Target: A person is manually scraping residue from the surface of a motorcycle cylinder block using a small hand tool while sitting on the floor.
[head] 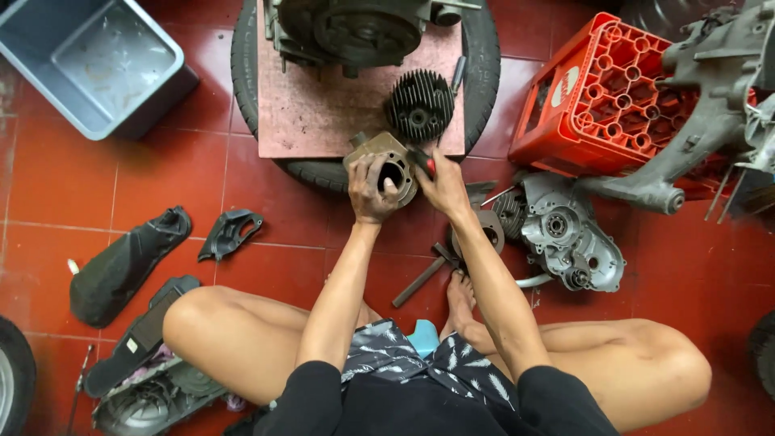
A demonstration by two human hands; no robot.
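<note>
My left hand (pixel 371 187) grips a brownish metal engine cylinder (pixel 386 155), holding it up with its round bore facing me, at the near edge of a board lying on a tyre. My right hand (pixel 442 187) holds a tool with a red and black handle (pixel 425 163) against the cylinder's right side. Just behind them on the board lies a black finned cylinder head (pixel 420 105).
The pinkish board (pixel 319 109) rests on a tyre (pixel 242 64) and carries an engine block (pixel 355 32) at the back. A red crate (pixel 597 105) and grey engine casings (pixel 569 234) lie right. A grey tub (pixel 97 64) stands far left, black plastic covers (pixel 129 262) lie near left, and a hammer (pixel 424 274) lies by my foot.
</note>
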